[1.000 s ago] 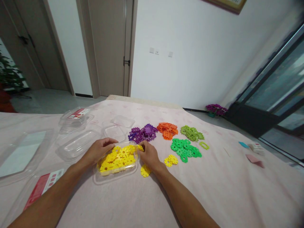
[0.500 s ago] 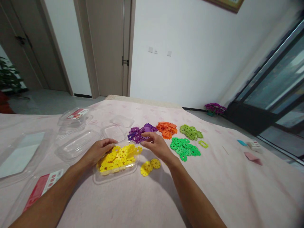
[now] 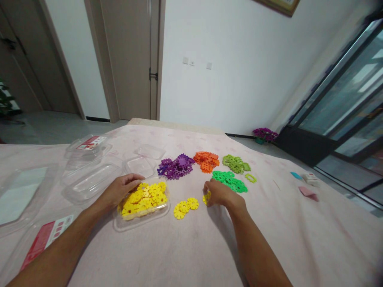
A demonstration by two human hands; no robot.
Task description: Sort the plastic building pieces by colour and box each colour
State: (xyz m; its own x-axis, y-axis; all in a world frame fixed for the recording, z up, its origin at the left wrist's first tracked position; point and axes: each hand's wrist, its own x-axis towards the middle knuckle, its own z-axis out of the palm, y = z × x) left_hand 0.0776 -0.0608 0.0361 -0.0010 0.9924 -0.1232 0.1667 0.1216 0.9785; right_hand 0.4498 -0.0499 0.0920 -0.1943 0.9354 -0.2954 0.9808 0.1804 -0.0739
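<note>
My left hand [image 3: 125,189] grips the far left rim of a clear plastic container [image 3: 140,222], its fingers bent over the edge. Yellow notched plastic discs [image 3: 146,199] are heaped inside. To the right, my right hand [image 3: 223,193] has its fingers closed on a yellow disc [image 3: 206,198] low over the cloth, in front of the green pieces; the fingers partly cover it. Between the container and that hand, several loose yellow discs [image 3: 184,207] lie partly overlapping.
Behind lie piles of purple [image 3: 176,166], orange [image 3: 207,161], lime [image 3: 235,164] and green [image 3: 231,182] pieces. Clear containers [image 3: 92,179] and lids crowd the left of the cloth-covered table [image 3: 185,255]. A pink scrap [image 3: 308,193] and a small white box [image 3: 311,179] are far right.
My right hand has gone from the container's right end to a yellow disc farther right and closed on it. The left hand keeps its grip. The view has shifted slightly.
</note>
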